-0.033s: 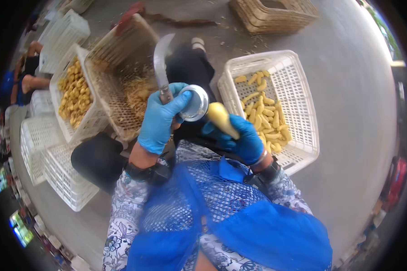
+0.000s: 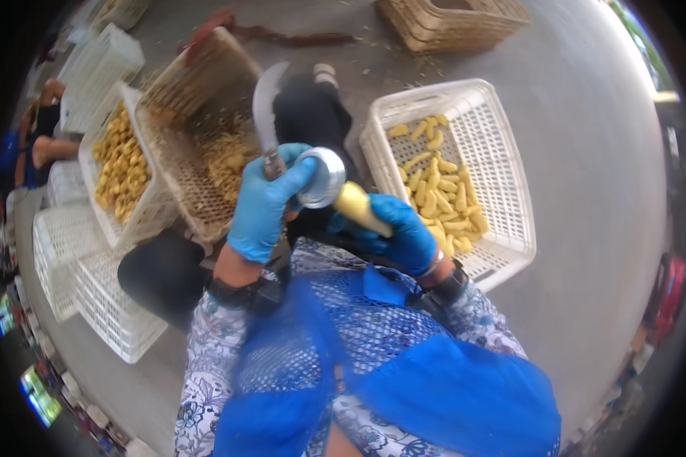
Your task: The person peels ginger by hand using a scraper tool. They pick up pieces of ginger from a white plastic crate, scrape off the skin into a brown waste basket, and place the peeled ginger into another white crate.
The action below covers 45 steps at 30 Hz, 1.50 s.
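Observation:
My left hand (image 2: 261, 209), in a light blue glove, is closed around the handle of a knife with a curved blade (image 2: 265, 110) that points away from me. Its thumb presses on the rim of a round silver metal piece (image 2: 324, 177), perhaps a cup or lid. My right hand (image 2: 400, 234), gloved in darker blue, grips a smooth yellow, root-like piece (image 2: 358, 206). The piece's far end is close beside the metal rim; whether they touch I cannot tell. To the right, a white crate (image 2: 503, 152) holds many similar yellow pieces (image 2: 446, 194).
A dirty crate (image 2: 171, 103) with pale scraps (image 2: 229, 160) stands front left. Beside it, another white crate (image 2: 141, 194) holds rounder yellow-brown pieces (image 2: 122, 164). More white crates (image 2: 114, 305) stand at left, brown crates (image 2: 450, 27) at the far side. Another person's legs (image 2: 53, 145) show far left.
The yellow piece and my right hand have shifted slightly left and nearer me. The metal piece has tilted a little. The whole view has moved slightly.

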Tool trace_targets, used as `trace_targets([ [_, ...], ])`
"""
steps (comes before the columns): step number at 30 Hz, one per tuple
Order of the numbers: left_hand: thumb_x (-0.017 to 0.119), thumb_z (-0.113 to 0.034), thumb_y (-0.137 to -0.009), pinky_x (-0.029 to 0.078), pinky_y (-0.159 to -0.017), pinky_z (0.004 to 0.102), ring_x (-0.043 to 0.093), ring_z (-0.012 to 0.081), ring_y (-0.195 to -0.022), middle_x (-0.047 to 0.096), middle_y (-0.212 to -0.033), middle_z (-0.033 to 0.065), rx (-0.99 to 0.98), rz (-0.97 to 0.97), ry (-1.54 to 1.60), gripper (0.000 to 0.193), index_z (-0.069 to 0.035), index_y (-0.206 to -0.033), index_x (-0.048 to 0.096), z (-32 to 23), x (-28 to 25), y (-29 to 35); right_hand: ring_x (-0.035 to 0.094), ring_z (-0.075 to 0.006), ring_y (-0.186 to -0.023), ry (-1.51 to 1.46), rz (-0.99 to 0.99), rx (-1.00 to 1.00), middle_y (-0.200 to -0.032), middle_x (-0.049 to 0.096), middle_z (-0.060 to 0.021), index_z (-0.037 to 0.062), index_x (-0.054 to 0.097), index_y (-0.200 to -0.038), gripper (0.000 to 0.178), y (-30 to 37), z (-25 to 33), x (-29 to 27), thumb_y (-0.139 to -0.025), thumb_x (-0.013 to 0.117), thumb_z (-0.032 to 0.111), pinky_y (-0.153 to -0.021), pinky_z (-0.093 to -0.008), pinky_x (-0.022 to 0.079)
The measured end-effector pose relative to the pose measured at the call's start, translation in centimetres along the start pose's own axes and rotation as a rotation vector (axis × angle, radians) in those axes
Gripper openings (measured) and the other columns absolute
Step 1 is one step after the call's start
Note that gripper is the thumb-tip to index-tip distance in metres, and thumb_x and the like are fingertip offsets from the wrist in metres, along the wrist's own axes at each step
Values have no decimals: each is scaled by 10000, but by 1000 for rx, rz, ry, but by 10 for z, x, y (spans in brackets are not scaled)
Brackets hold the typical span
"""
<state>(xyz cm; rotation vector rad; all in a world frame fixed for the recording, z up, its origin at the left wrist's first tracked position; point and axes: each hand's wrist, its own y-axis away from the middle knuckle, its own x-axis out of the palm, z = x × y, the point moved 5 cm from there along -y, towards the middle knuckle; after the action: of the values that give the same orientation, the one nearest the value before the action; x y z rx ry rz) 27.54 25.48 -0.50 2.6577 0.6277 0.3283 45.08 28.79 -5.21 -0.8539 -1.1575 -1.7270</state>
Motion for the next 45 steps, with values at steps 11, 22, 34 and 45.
trace_targets([
  [11, 594, -259, -899, 479, -661, 230, 590, 95, -842, 629, -1034, 17, 37, -377, -1, 318, -75, -1159, 598, 40, -103, 2, 479, -83, -585, -9, -134, -319, -723, 549, -23, -18, 588, -1066, 422, 23, 24, -37, -881, 596, 361, -517, -184, 374],
  [22, 580, -341, -906, 445, -714, 256, 570, 92, -937, 621, -1118, -14, -11, -415, -81, 357, -117, -1182, 597, 42, -82, -8, 584, -167, -794, 102, -831, -326, -924, 615, -59, 38, 560, -1172, 359, 71, -5, -244, -866, 620, 218, -644, -317, 513],
  [34, 639, -295, -870, 507, -661, 281, 612, 114, -819, 651, -979, 8, 95, -468, 23, 306, -94, -1100, 616, 15, -122, -11, 597, -138, -802, 116, -682, -530, -974, 632, -41, 43, 579, -1180, 299, 51, 73, -233, -900, 548, 145, -757, -243, 480],
  [45, 683, -252, -838, 507, -575, 256, 612, 108, -686, 651, -840, 19, 126, -669, 85, 275, -59, -1027, 631, -13, -284, 4, 610, -118, -784, 402, 12, -394, -907, 651, -58, -46, 548, -1200, 319, -171, 120, 64, -920, 526, 105, -702, -225, 491],
])
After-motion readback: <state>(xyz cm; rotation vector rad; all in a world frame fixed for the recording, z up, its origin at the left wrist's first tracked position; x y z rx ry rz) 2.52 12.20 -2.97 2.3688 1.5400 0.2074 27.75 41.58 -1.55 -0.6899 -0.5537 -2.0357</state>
